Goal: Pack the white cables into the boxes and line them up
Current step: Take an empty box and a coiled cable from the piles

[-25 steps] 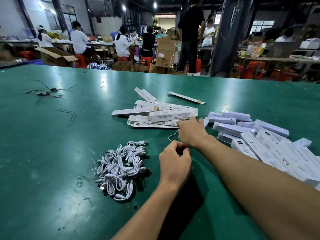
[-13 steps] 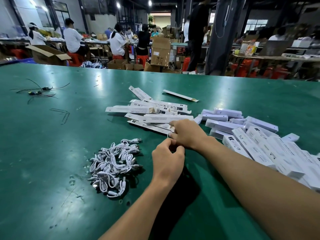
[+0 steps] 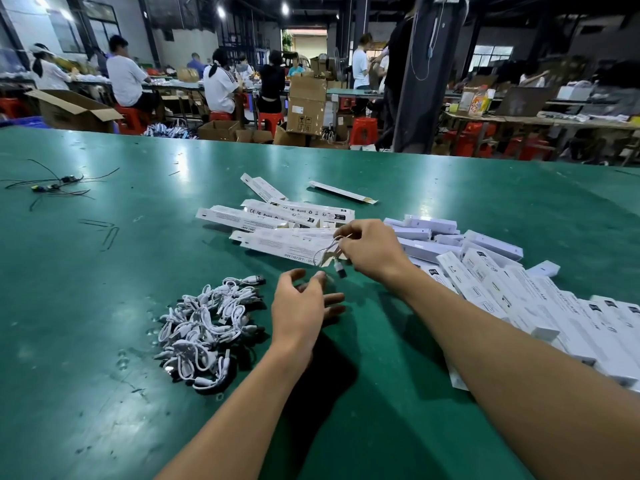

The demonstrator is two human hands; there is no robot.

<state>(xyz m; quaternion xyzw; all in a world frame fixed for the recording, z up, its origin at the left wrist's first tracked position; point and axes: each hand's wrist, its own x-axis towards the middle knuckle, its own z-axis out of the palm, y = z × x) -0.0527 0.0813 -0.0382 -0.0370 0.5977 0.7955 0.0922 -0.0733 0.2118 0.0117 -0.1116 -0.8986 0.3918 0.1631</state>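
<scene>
Packing is being done on a glossy green surface (image 3: pixel 104 306), and the stock is being kept where each hand can reach it. A short white cable with a grey plug (image 3: pixel 329 250) is being pinched in the curled fingertips of the right hand (image 3: pixel 372 252). It is being held just above the near edge of the flat white printed card boxes (image 3: pixel 277 216), with its plug dangling below the hand. It is probably being gripped by its loop so that it is being kept folded, ready for sliding into a narrow box. The left hand (image 3: pixel 301 306) is being held wide, with its fingers spread and relaxed and nothing in them. It is hovering just over the surface between the right hand and the heap of looped white cables (image 3: pixel 207 323), and is likely being readied to fetch a flat box. That heap is lying near the left forearm, apart from the card boxes, so that single cables are being kept easy to draw off. The flat boxes are being left overlapping in the middle, just beyond both hands. The squared-up white cardboard boxes (image 3: pixel 502 282) are being gathered loosely beside the right forearm, some of them stacked and skewed. Whether each one is holding a cable cannot be told. The lining-up is being judged as not yet done.
</scene>
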